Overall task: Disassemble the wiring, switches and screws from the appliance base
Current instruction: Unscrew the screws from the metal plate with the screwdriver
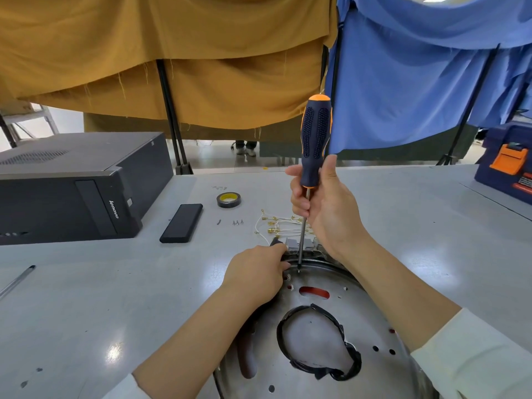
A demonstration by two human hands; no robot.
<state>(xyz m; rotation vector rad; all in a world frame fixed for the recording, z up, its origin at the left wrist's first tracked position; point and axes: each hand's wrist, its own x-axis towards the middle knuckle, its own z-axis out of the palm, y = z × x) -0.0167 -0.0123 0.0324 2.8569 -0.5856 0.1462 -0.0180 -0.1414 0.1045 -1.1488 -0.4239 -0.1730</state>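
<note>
The round metal appliance base [322,367] lies at the table's near edge, with a torn black-rimmed hole in its middle. My right hand [322,208] grips the lower handle of a black and orange screwdriver [315,139], held upright with its tip touching the base's far rim. My left hand [256,272] presses on that rim just left of the tip and holds a small black part; its fingertips are partly hidden. Grey switch blocks [293,243] sit at the rim behind the shaft. Loose white wires with brass terminals [276,226] lie beyond, and three small screws [237,222] to their left.
A black Lenovo computer case [72,185] stands at the left. A flat black panel [182,223] and a roll of black tape [228,199] lie mid-table. A pen [17,279] rests at the left edge. A blue toolbox with an orange latch [506,159] stands far right.
</note>
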